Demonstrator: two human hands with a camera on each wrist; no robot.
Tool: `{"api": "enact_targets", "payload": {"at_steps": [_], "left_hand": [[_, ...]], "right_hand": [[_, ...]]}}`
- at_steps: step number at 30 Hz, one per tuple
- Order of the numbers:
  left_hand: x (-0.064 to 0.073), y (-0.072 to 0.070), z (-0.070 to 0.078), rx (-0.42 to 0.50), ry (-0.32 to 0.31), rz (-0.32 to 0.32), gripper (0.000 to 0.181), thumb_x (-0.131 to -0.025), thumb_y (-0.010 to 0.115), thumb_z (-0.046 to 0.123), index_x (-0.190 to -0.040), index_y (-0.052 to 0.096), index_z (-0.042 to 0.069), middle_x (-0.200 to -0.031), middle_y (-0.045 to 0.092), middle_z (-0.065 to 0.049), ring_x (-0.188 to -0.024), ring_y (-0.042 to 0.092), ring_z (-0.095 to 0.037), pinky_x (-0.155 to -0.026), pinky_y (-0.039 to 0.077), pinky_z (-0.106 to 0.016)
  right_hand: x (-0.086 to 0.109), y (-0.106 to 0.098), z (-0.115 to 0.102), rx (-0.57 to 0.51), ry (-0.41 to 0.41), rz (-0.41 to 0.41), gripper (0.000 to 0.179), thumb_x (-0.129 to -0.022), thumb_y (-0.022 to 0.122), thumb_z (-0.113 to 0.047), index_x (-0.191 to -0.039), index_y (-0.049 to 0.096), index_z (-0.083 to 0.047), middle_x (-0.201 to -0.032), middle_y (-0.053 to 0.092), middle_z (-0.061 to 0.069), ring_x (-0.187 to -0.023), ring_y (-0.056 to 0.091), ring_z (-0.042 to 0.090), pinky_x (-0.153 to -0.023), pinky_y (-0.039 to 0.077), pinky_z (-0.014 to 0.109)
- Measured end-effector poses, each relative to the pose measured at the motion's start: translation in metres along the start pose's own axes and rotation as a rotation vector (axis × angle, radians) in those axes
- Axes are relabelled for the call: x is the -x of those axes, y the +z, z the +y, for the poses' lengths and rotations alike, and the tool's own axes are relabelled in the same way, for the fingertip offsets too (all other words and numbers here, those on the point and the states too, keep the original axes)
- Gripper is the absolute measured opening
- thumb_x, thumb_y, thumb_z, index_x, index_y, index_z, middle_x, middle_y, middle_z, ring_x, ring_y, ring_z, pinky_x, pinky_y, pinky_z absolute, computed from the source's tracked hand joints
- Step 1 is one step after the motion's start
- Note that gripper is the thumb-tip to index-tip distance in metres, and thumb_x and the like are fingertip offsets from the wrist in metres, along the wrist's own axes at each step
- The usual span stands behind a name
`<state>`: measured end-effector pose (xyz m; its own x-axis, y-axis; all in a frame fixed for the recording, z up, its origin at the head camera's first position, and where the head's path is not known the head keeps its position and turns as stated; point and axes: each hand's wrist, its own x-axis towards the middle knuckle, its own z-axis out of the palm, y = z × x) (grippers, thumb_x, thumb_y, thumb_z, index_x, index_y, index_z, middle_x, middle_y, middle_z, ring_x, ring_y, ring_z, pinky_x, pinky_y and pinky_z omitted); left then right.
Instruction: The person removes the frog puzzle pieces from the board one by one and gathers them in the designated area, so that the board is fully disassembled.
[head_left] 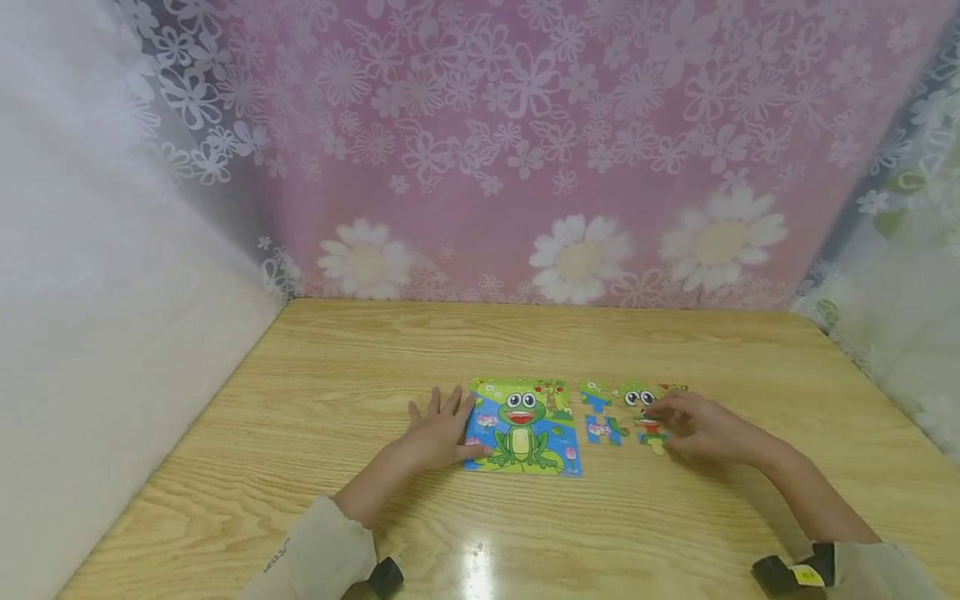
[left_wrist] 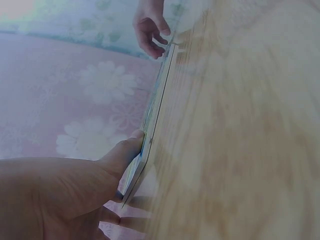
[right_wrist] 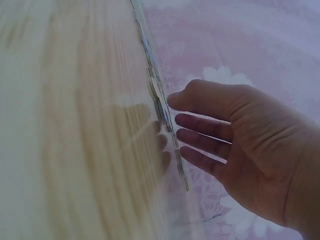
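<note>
A square frog picture board (head_left: 522, 427) lies flat on the wooden table. My left hand (head_left: 438, 435) rests at its left side, fingers spread, with the thumb lying over the board's lower left edge. To the right of the board are loose frog puzzle pieces; two of them, an upper left piece (head_left: 596, 396) and a pink-flower piece (head_left: 602, 430), lie apart. My right hand (head_left: 697, 427) is over the pieces farther right, its fingertips at the frog's mouth piece (head_left: 649, 425). In the right wrist view the thumb and fingers (right_wrist: 202, 124) reach down to the pieces, fairly straight, and nothing is gripped.
Above the mouth piece lies a piece with the frog's eyes (head_left: 639, 398), and a corner piece (head_left: 672, 387) shows partly behind the right hand. The wooden table (head_left: 360, 358) runs back to a pink floral curtain (head_left: 465, 167). White cloth (head_left: 112, 250) hangs along the left side.
</note>
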<state>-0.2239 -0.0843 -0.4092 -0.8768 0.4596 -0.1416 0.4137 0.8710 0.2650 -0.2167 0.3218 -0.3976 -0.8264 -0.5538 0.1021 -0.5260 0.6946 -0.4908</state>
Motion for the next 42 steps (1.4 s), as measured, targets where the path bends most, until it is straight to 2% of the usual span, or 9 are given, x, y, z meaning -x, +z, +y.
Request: {"api": "enact_targets", "payload": {"at_steps": [6, 9, 13, 16, 22, 27, 34, 42], "left_hand": [[0.001, -0.002, 0.0, 0.0, 0.008, 0.006, 0.089, -0.084, 0.052, 0.06, -0.147, 0.02, 0.006, -0.15, 0.011, -0.019, -0.131, 0.003, -0.048, -0.092, 0.005, -0.071], [0.003, -0.003, 0.001, 0.006, 0.014, 0.009, 0.089, -0.084, 0.052, 0.06, -0.147, 0.02, 0.005, -0.149, 0.012, -0.02, -0.131, 0.003, -0.049, -0.092, 0.005, -0.071], [0.003, -0.003, 0.002, 0.016, 0.02, 0.011, 0.088, -0.085, 0.052, 0.059, -0.146, 0.021, 0.004, -0.149, 0.012, -0.021, -0.13, 0.003, -0.049, -0.092, 0.005, -0.071], [0.004, -0.003, 0.002, 0.014, 0.019, 0.012, 0.088, -0.085, 0.052, 0.059, -0.146, 0.021, 0.004, -0.149, 0.012, -0.021, -0.131, 0.004, -0.049, -0.092, 0.005, -0.071], [0.007, -0.007, 0.004, 0.025, 0.016, 0.007, 0.087, -0.085, 0.052, 0.058, -0.146, 0.02, 0.005, -0.149, 0.012, -0.02, -0.131, 0.002, -0.049, -0.094, 0.004, -0.069], [0.007, -0.008, 0.004, 0.024, 0.022, 0.007, 0.086, -0.085, 0.052, 0.057, -0.146, 0.022, 0.003, -0.149, 0.013, -0.021, -0.131, 0.004, -0.049, -0.094, 0.005, -0.069], [0.001, -0.003, 0.003, 0.008, 0.011, 0.001, 0.089, -0.084, 0.05, 0.061, -0.147, 0.02, 0.006, -0.149, 0.011, -0.019, -0.131, 0.002, -0.048, -0.093, 0.005, -0.07], [0.0, 0.0, -0.001, -0.004, 0.004, 0.012, 0.09, -0.083, 0.05, 0.062, -0.147, 0.019, 0.007, -0.15, 0.011, -0.019, -0.131, 0.003, -0.048, -0.093, 0.005, -0.07]], "right_hand": [[-0.009, 0.001, -0.014, -0.011, -0.052, 0.024, 0.036, -0.084, 0.068, -0.012, -0.116, 0.057, -0.002, -0.109, 0.054, 0.009, -0.094, 0.053, 0.028, -0.074, 0.047, 0.039], [-0.019, 0.004, -0.023, -0.047, -0.051, -0.003, 0.034, -0.085, 0.067, -0.011, -0.117, 0.057, -0.004, -0.109, 0.052, 0.009, -0.094, 0.052, 0.027, -0.073, 0.048, 0.035], [-0.036, 0.011, -0.036, -0.092, -0.05, -0.041, 0.034, -0.086, 0.065, -0.009, -0.118, 0.056, -0.002, -0.111, 0.051, 0.009, -0.097, 0.05, 0.028, -0.075, 0.047, 0.037], [-0.049, 0.017, -0.043, -0.066, -0.089, -0.055, 0.034, -0.085, 0.066, -0.01, -0.117, 0.056, 0.0, -0.11, 0.052, 0.009, -0.097, 0.051, 0.028, -0.078, 0.047, 0.041], [-0.073, 0.029, -0.054, -0.021, -0.121, -0.116, 0.036, -0.086, 0.066, -0.013, -0.119, 0.057, 0.0, -0.11, 0.051, 0.008, -0.094, 0.053, 0.025, -0.077, 0.047, 0.037], [-0.087, 0.036, -0.064, -0.007, -0.157, -0.135, 0.036, -0.084, 0.066, -0.011, -0.119, 0.058, -0.003, -0.11, 0.053, 0.006, -0.092, 0.05, 0.021, -0.076, 0.046, 0.037], [-0.096, 0.041, -0.076, 0.042, -0.145, -0.171, 0.038, -0.081, 0.071, -0.015, -0.115, 0.059, -0.003, -0.105, 0.055, 0.003, -0.092, 0.051, 0.021, -0.077, 0.045, 0.035], [-0.1, 0.043, -0.077, 0.081, -0.132, -0.175, 0.037, -0.08, 0.072, -0.017, -0.113, 0.061, -0.003, -0.103, 0.054, 0.002, -0.094, 0.049, 0.021, -0.079, 0.044, 0.037]]}}
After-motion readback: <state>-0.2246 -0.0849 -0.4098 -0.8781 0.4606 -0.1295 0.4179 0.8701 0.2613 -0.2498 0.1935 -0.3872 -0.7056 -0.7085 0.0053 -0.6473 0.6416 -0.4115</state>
